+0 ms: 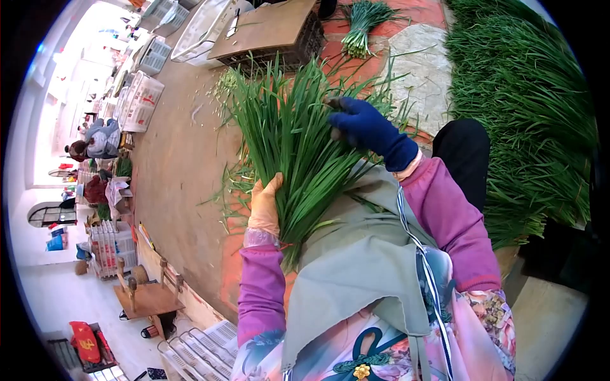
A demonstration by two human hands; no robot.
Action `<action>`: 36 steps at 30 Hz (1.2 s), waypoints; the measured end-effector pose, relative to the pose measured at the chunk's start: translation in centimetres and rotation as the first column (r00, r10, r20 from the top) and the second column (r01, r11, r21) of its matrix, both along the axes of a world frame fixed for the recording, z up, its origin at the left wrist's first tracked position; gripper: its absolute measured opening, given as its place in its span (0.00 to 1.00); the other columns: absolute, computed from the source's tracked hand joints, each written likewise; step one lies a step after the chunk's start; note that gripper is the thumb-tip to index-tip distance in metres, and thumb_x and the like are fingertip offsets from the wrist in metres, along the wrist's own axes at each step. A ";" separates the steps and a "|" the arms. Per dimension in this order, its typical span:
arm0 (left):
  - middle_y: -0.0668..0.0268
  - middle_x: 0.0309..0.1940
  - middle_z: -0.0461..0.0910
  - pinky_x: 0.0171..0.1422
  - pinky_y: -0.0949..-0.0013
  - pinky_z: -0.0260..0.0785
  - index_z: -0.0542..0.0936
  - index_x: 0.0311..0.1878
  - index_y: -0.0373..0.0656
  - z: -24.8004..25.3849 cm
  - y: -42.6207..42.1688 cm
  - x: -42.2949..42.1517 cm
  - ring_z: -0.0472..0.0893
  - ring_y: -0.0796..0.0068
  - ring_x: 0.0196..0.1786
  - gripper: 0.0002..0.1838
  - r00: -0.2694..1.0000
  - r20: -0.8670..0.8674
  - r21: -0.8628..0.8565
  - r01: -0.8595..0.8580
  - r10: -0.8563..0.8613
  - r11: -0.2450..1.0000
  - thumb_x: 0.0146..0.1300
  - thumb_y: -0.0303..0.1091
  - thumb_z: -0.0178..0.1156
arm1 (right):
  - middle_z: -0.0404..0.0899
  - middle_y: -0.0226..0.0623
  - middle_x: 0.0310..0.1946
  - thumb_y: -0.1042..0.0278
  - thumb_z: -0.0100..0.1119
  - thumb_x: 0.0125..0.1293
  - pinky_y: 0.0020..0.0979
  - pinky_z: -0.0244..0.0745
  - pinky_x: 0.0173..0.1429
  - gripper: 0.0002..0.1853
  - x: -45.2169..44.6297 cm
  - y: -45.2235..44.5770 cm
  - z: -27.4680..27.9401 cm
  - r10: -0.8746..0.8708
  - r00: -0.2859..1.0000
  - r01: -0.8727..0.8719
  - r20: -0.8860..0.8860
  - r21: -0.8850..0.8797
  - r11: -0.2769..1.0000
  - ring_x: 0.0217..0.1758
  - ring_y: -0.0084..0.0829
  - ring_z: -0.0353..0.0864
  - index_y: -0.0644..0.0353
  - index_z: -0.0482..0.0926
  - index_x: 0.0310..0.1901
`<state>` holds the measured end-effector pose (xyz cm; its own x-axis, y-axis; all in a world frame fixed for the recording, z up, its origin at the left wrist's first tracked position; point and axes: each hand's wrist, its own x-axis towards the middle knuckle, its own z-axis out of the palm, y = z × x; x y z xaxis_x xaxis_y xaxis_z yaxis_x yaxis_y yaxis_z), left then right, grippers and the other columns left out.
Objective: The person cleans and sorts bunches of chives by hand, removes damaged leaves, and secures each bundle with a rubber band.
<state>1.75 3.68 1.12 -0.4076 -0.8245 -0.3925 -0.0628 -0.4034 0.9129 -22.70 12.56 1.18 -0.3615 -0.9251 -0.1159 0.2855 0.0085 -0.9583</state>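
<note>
A large bunch of garlic chives (292, 140) with long green leaves lies across my lap, over a grey-green apron (362, 254). My left hand (265, 206), in a pale orange glove, is closed around the bunch's left side with the thumb on top. To the right of the bunch is my right hand (365, 126), in a dark blue glove with bare fingertips. Its fingers are bent but apart beside the leaf blades, and nothing shows between them. Whether the fingertips touch the leaves is unclear.
A big pile of chives (527, 108) covers the right side. One tied bunch (360, 28) lies on the orange sheet ahead. A board on a dark crate (273, 32) stands at the far side, near white baskets (143, 101). Another person (101, 140) sits far left.
</note>
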 end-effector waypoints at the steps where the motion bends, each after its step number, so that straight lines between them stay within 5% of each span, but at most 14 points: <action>1: 0.61 0.39 0.79 0.41 0.69 0.75 0.74 0.48 0.35 0.1 -0.1 -0.1 0.80 0.69 0.36 0.15 1.000 0.003 0.000 0.005 -0.005 1.000 0.59 0.31 0.57 | 0.77 0.31 0.22 0.61 0.56 0.59 0.21 0.59 0.16 0.28 0.1 0.1 -0.1 0.072 0.997 -0.072 -0.002 0.046 0.996 0.13 0.17 0.64 0.60 0.64 0.60; 18: 0.60 0.38 0.80 0.39 0.68 0.76 0.74 0.48 0.35 -0.3 -0.3 -0.4 0.80 0.68 0.36 0.15 0.996 0.041 -0.024 0.081 -0.080 0.996 0.58 0.30 0.58 | 0.73 0.29 0.16 0.56 0.64 0.55 0.20 0.57 0.15 0.28 0.9 0.5 1.0 0.136 0.988 -0.146 0.067 0.186 0.972 0.10 0.16 0.62 0.64 0.70 0.54; 22: 0.65 0.35 0.80 0.39 0.74 0.72 0.76 0.45 0.35 -0.1 0.1 -0.8 0.78 0.77 0.34 0.12 0.998 0.035 -0.020 0.043 -0.042 0.999 0.58 0.28 0.59 | 0.75 0.30 0.20 0.60 0.60 0.59 0.20 0.61 0.17 0.25 -1.1 1.8 0.9 -0.225 0.974 0.225 0.030 0.005 0.974 0.12 0.16 0.64 0.65 0.68 0.55; 25: 0.65 0.35 0.80 0.40 0.74 0.72 0.76 0.45 0.34 -0.4 -0.1 -0.8 0.78 0.77 0.34 0.12 0.997 0.038 -0.025 0.066 -0.065 0.998 0.57 0.28 0.59 | 0.78 0.32 0.28 0.66 0.57 0.62 0.18 0.67 0.24 0.22 -1.7 2.3 2.4 -0.496 0.868 0.471 0.030 -0.367 0.802 0.20 0.15 0.71 0.62 0.67 0.56; 26: 0.63 0.37 0.80 0.40 0.72 0.73 0.75 0.46 0.35 -0.9 -0.3 -0.6 0.79 0.74 0.35 0.13 0.994 0.052 -0.046 0.095 -0.092 0.994 0.58 0.28 0.58 | 0.78 0.36 0.35 0.72 0.50 0.65 0.21 0.73 0.36 0.19 -1.6 2.8 3.2 -0.513 0.855 0.447 -0.080 -0.389 0.805 0.35 0.19 0.77 0.64 0.66 0.58; 27: 0.62 0.38 0.80 0.40 0.70 0.75 0.74 0.48 0.35 -0.9 -0.4 -0.8 0.80 0.71 0.36 0.14 0.990 0.066 -0.068 0.125 -0.121 0.990 0.59 0.29 0.57 | 0.78 0.36 0.35 0.72 0.50 0.65 0.21 0.73 0.36 0.19 -1.7 2.5 3.3 -0.518 0.852 0.452 -0.080 -0.388 0.803 0.35 0.19 0.77 0.64 0.66 0.58; 29: 0.62 0.38 0.80 0.40 0.70 0.75 0.75 0.48 0.35 -0.6 -0.3 -1.1 0.80 0.71 0.36 0.14 0.988 0.079 -0.068 0.135 -0.130 0.988 0.59 0.29 0.57 | 0.78 0.39 0.42 0.74 0.51 0.65 0.25 0.75 0.43 0.18 -2.1 1.2 3.3 -0.675 0.573 0.280 -0.464 -0.663 0.694 0.44 0.25 0.78 0.64 0.67 0.56; 30: 0.62 0.38 0.80 0.41 0.71 0.75 0.75 0.48 0.36 -0.3 -0.1 -1.2 0.79 0.72 0.36 0.14 0.987 0.091 -0.069 0.139 -0.132 0.988 0.59 0.29 0.57 | 0.79 0.42 0.42 0.66 0.56 0.63 0.28 0.76 0.41 0.18 -2.2 0.2 2.3 -0.730 0.509 0.285 -0.456 -0.711 0.643 0.42 0.33 0.81 0.62 0.71 0.53; 31: 0.62 0.38 0.80 0.41 0.71 0.75 0.75 0.48 0.36 -0.1 0.2 -1.4 0.79 0.72 0.36 0.14 0.987 0.090 -0.072 0.141 -0.134 0.987 0.59 0.29 0.57 | 0.79 0.42 0.42 0.66 0.56 0.63 0.28 0.76 0.41 0.18 -2.0 0.1 1.7 -0.732 0.507 0.285 -0.455 -0.713 0.640 0.42 0.33 0.81 0.62 0.71 0.53; 33: 0.64 0.37 0.80 0.40 0.72 0.74 0.75 0.48 0.36 0.4 0.6 -1.6 0.79 0.73 0.35 0.14 0.988 0.090 -0.083 0.134 -0.127 0.987 0.59 0.29 0.58 | 0.75 0.45 0.50 0.71 0.53 0.64 0.27 0.73 0.51 0.20 -1.8 0.3 0.8 -0.566 0.601 0.362 -0.564 -0.440 0.822 0.50 0.30 0.77 0.65 0.67 0.57; 36: 0.64 0.37 0.80 0.40 0.72 0.74 0.75 0.48 0.36 -0.3 0.5 -1.3 0.79 0.74 0.35 0.14 0.988 0.079 -0.095 0.138 -0.131 0.986 0.59 0.29 0.58 | 0.76 0.46 0.48 0.66 0.51 0.65 0.29 0.73 0.49 0.21 -1.9 0.7 -0.7 -0.525 0.712 0.396 -0.467 -0.350 0.849 0.47 0.33 0.79 0.63 0.66 0.58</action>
